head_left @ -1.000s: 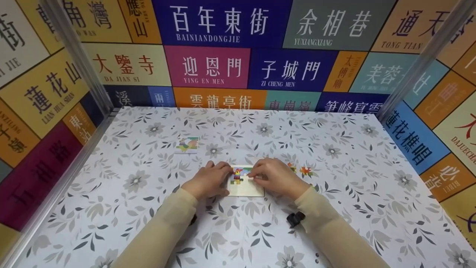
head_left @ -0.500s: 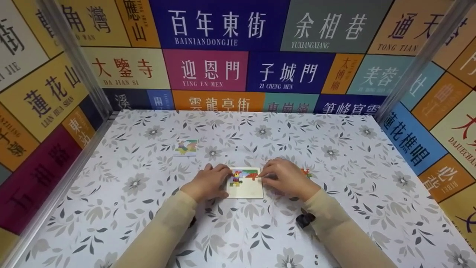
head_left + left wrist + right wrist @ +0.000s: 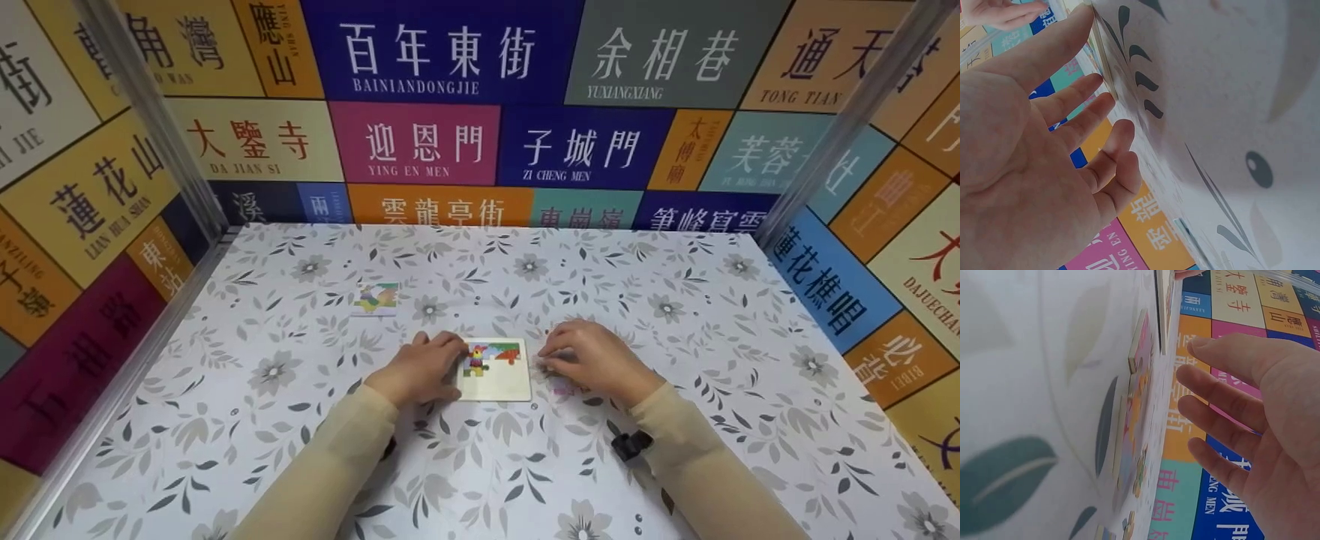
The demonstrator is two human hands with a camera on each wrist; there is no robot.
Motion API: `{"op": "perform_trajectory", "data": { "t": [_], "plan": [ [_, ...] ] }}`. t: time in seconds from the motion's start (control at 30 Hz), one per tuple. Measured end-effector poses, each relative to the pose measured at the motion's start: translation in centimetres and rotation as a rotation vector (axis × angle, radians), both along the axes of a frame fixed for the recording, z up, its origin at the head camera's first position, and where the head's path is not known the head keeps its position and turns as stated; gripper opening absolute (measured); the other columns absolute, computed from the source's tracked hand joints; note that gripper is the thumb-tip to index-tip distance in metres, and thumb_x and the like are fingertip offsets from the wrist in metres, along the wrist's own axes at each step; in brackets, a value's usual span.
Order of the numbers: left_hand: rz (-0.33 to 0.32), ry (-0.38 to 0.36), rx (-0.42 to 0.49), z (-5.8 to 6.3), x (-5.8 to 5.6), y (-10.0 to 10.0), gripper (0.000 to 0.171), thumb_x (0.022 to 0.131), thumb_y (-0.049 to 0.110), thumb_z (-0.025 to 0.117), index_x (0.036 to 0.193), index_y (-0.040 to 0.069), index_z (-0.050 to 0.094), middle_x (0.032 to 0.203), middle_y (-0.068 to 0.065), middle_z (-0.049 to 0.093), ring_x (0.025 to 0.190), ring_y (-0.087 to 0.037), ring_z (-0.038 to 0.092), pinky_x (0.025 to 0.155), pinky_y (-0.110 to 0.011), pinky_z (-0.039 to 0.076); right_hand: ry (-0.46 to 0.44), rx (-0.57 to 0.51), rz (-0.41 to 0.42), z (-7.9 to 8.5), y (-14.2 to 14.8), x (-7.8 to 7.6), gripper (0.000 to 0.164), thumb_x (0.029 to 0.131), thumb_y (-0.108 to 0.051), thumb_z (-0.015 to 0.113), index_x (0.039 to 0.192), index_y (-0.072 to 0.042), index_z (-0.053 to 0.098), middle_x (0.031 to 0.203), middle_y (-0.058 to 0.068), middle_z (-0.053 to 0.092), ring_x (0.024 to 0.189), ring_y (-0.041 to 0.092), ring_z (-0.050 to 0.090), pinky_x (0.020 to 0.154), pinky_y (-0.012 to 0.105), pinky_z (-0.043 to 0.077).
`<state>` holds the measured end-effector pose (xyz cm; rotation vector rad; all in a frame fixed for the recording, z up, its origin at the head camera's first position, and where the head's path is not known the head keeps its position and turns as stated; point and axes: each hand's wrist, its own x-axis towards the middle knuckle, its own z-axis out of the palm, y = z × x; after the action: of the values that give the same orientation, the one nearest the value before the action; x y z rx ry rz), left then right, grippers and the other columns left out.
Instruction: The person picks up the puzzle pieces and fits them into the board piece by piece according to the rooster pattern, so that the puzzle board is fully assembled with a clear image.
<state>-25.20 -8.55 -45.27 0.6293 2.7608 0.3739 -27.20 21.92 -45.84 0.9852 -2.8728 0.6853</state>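
Observation:
A pale wooden jigsaw board (image 3: 501, 384) lies on the table between the hands. Several colourful pieces (image 3: 475, 360) fill its left side and top edge, with a red-orange one at the upper right; the rest is bare wood. At the board's left edge rests my left hand (image 3: 421, 367), thumb stretched out and fingertips right at the rim (image 3: 1107, 70). My right hand (image 3: 600, 361) hovers just right of the board, fingers loosely bent and nothing between them. Loose puzzle pieces (image 3: 1129, 433) lie below that hand, partly hidden by it in the head view.
A small picture card (image 3: 375, 298) lies farther back on the left. The flower-patterned tablecloth (image 3: 480, 465) covers the whole table. Walls with coloured name panels (image 3: 420, 142) stand behind and on both sides, with clear corner posts (image 3: 169, 135).
The right hand has let go of the red-orange piece, now in the board's upper right, and moved right, away from the board. The left hand stays at the board's left edge.

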Motion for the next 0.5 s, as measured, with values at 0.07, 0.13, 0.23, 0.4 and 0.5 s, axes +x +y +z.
{"op": "perform_trajectory", "data": {
  "t": [0.07, 0.13, 0.23, 0.4, 0.5],
  "plan": [
    [0.001, 0.001, 0.005, 0.0, 0.1, 0.0, 0.067, 0.089, 0.033, 0.082, 0.147, 0.018, 0.053, 0.156, -0.004, 0.047, 0.130, -0.035, 0.047, 0.107, -0.055, 0.043, -0.003, -0.006, -0.010, 0.0, 0.3, 0.1, 0.012, 0.094, -0.023, 0.077, 0.102, -0.018, 0.083, 0.101, -0.006, 0.073, 0.100, 0.016, 0.067, 0.094, 0.042, 0.054],
    [-0.004, 0.000, 0.016, 0.0, 0.1, 0.1, 0.067, 0.089, 0.033, 0.082, 0.147, 0.017, 0.053, 0.156, -0.005, 0.047, 0.130, -0.036, 0.047, 0.107, -0.056, 0.043, -0.010, -0.009, -0.023, -0.1, 0.6, 0.2, 0.012, 0.094, -0.023, 0.077, 0.102, -0.017, 0.083, 0.102, -0.005, 0.073, 0.101, 0.016, 0.067, 0.095, 0.043, 0.054],
    [-0.009, -0.005, 0.027, -0.1, 0.2, 0.1, 0.067, 0.089, 0.032, 0.082, 0.148, 0.017, 0.053, 0.156, -0.005, 0.047, 0.131, -0.036, 0.047, 0.107, -0.056, 0.043, -0.032, -0.012, -0.039, 0.0, 1.0, 0.3, 0.012, 0.093, -0.023, 0.078, 0.103, -0.017, 0.083, 0.102, -0.006, 0.073, 0.102, 0.017, 0.067, 0.096, 0.043, 0.054],
    [0.004, -0.002, 0.008, -0.1, 0.0, 0.0, 0.067, 0.090, 0.032, 0.082, 0.148, 0.017, 0.053, 0.156, -0.004, 0.047, 0.131, -0.035, 0.047, 0.109, -0.055, 0.043, -0.036, -0.032, -0.029, 0.1, 1.4, 0.0, 0.013, 0.093, -0.021, 0.077, 0.103, -0.017, 0.083, 0.103, -0.005, 0.074, 0.103, 0.019, 0.068, 0.098, 0.045, 0.053],
    [-0.006, 0.004, 0.006, 0.0, 0.1, 0.0, 0.067, 0.090, 0.032, 0.082, 0.148, 0.016, 0.052, 0.156, -0.005, 0.047, 0.130, -0.036, 0.047, 0.107, -0.056, 0.044, 0.004, -0.023, -0.026, 0.0, 1.9, -0.1, 0.012, 0.092, -0.019, 0.078, 0.103, -0.015, 0.083, 0.103, -0.002, 0.075, 0.102, 0.022, 0.068, 0.095, 0.046, 0.054]
  ]
}}
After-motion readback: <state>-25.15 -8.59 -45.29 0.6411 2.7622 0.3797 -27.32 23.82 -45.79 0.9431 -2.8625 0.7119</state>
